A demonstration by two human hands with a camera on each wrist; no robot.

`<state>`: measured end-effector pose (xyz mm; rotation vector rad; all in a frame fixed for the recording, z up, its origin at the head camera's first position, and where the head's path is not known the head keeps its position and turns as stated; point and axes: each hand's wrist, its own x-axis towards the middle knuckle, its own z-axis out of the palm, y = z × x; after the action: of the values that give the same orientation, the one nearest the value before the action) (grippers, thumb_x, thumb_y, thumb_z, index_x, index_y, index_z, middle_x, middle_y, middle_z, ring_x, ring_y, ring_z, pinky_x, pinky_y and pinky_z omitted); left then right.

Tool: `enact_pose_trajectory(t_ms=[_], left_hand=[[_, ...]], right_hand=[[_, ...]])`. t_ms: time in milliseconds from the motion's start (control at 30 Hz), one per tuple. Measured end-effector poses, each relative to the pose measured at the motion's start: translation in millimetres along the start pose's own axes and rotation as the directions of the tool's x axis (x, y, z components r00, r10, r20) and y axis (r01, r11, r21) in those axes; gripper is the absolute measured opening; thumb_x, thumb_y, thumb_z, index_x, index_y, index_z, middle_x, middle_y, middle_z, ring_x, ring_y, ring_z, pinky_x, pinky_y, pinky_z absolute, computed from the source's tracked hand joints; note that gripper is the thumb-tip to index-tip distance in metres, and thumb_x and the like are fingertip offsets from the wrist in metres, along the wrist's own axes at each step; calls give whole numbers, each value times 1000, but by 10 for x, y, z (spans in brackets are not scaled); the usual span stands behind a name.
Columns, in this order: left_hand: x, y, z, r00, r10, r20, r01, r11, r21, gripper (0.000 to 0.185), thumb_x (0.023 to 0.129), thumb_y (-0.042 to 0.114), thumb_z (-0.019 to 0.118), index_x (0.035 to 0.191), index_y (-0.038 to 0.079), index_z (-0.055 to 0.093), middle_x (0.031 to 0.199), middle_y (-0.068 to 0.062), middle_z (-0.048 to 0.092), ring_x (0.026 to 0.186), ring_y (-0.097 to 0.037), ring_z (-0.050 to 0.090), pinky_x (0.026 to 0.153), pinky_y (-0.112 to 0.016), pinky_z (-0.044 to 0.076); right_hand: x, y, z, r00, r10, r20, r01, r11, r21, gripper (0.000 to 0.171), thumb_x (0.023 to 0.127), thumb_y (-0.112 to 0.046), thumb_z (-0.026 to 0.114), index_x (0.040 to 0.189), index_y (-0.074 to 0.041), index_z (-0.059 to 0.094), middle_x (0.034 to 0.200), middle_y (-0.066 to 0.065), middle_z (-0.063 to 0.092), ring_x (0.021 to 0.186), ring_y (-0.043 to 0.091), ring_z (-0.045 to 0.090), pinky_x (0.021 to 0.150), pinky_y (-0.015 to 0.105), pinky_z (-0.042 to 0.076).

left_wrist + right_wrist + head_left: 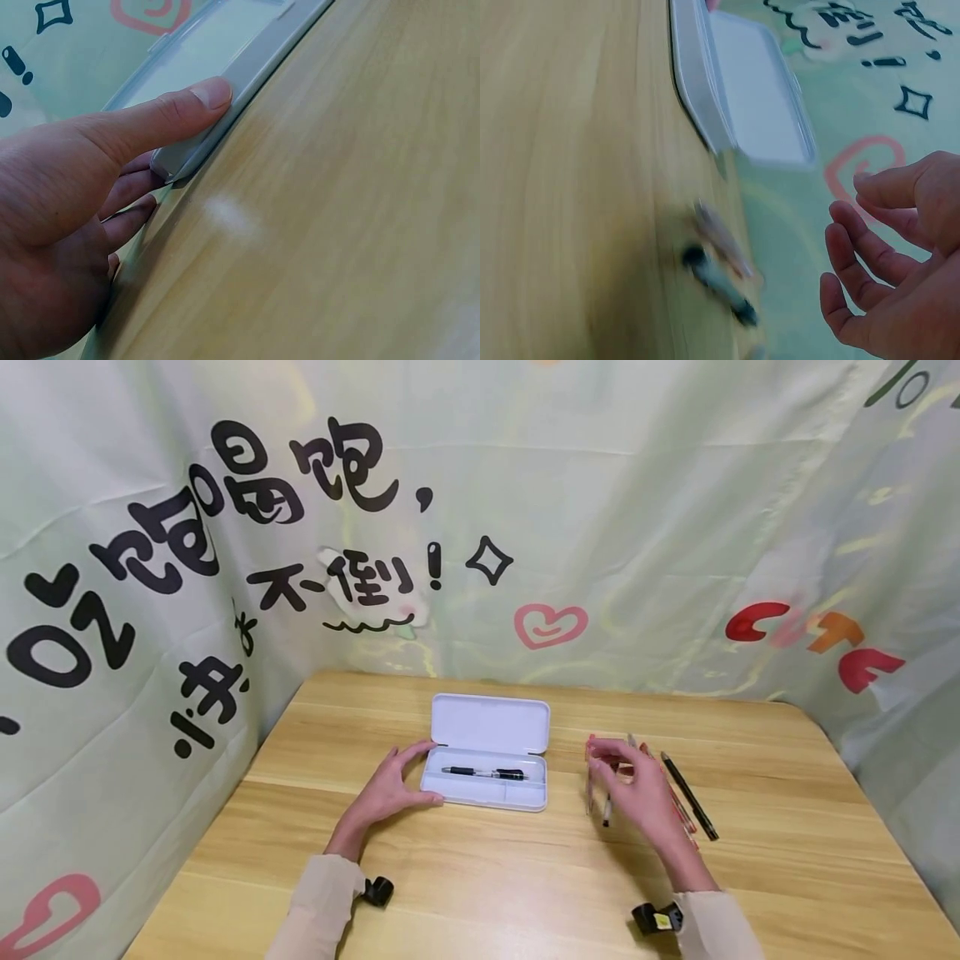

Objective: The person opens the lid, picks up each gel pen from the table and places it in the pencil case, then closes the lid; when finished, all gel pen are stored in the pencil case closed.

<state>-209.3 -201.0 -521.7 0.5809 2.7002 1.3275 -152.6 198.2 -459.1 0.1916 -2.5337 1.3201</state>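
An open white pencil case (487,727) lies in the middle of the wooden table (480,877) with its lid flat behind the tray. One black pen (483,772) lies in the tray. My left hand (420,774) grips the case's left end, with the thumb (172,112) along the front rim (247,67) and the fingers curled round the corner. My right hand (611,768) hovers over several loose pens right of the case, among them a black pen (690,796) and a clear one (589,789). In the right wrist view its fingers (855,240) are loosely curled and hold nothing, above blurred pens (720,277).
A pale green printed cloth (637,527) hangs close behind and along both sides of the table. Bare wood stretches along the table's front edge and at the far right.
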Motion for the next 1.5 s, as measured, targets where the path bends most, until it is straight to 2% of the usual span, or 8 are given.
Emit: enact_pose_trajectory(t_ms=[167,467,600,800,900,1067,1233,1500], left_hand=[[13,-11,12,1000,-8,2,8,1000,0,93,73,35,94,152,14,49,157,-12,46,149,-38,32,124,-59,4],[19,3,37,1000,-18,11,19,1000,-8,94,74,35,94,153,14,48,159,-13,43,150,-38,30,124,-58,3],[4,27,33,999,-29,16,29,999,-24,94,74,34,94,154,13,47,159,-15,42,151,-40,26,123,-62,4],[3,25,20,999,-37,8,37,999,-18,94,74,34,94,153,15,48,159,-13,43,151,-40,27,123,-61,4],[12,18,14,1000,-22,7,22,1000,-17,93,74,35,94,153,14,48,158,-13,44,149,-38,32,124,-58,3],[8,6,2,999,-31,11,31,999,-18,94,74,35,94,154,14,48,159,-12,43,150,-37,30,124,-58,2],[19,-4,2,999,-33,7,33,999,-17,94,74,35,94,154,16,48,159,-11,44,151,-39,29,124,-60,3],[5,-4,7,998,-63,0,63,998,-21,94,74,35,95,153,18,49,160,-14,42,152,-44,21,122,-64,5]], right_hand=[[-77,88,-273,999,22,-47,-24,998,-59,26,102,-16,66,126,-6,69,111,10,73,98,16,64,80,15,49],[-231,397,-689,989,97,-112,-111,985,-132,31,103,-20,64,129,-5,67,113,15,69,93,-9,52,72,4,45],[-279,557,-770,983,140,-116,-158,974,-164,32,102,-18,66,128,-1,67,110,18,68,90,-5,52,70,3,44],[-298,767,-805,971,218,-97,-235,944,-233,33,100,-17,67,127,3,65,111,22,68,94,23,60,67,11,44],[-306,830,-821,960,267,-81,-279,926,-255,34,99,-14,69,127,3,65,109,21,68,95,29,61,66,18,44],[-302,879,-837,953,296,-55,-299,911,-285,31,94,-8,73,120,6,67,98,16,69,86,25,61,64,23,44],[-287,900,-841,961,272,-54,-274,903,-330,24,89,-5,75,109,7,70,88,10,68,77,20,59,64,28,44],[-284,869,-834,949,304,-77,-313,899,-306,20,92,-6,70,107,6,72,88,11,69,75,19,59,55,24,43]])
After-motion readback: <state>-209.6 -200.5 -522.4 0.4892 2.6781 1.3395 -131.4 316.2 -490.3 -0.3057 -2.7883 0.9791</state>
